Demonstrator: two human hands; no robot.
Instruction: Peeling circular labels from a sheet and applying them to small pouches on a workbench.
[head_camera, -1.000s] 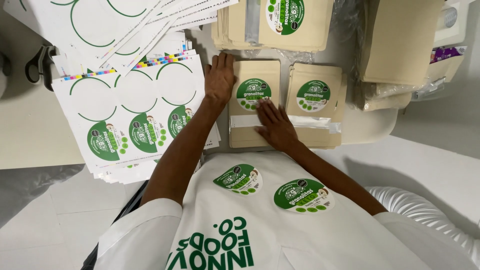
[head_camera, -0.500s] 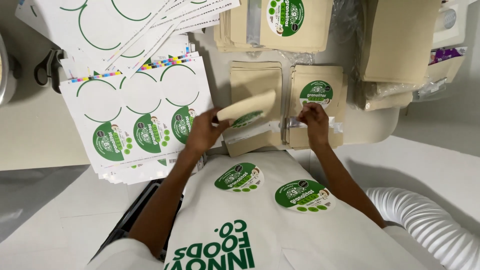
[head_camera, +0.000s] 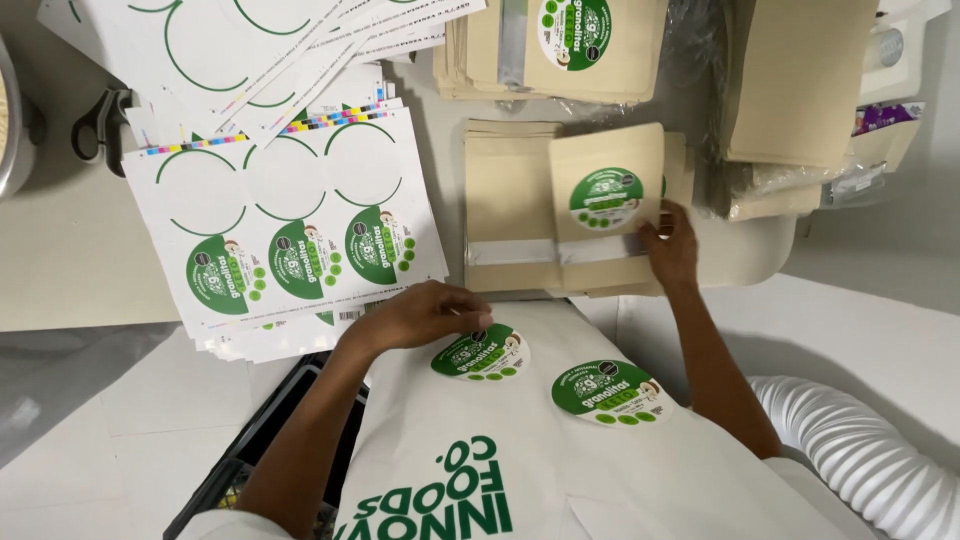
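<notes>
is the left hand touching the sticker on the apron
Touching. The head view shows the left hand with its fingers resting on the upper edge of the round green sticker on the apron.

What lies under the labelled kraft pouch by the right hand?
The labelled kraft pouch lies on a stack of plain kraft pouches, held by the right hand. What lies beneath the stack is covered.

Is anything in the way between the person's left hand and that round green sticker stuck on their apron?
Nothing visible. The left hand already has its fingertips on the edge of the nearer green sticker on the white apron, with no object between them.
</notes>
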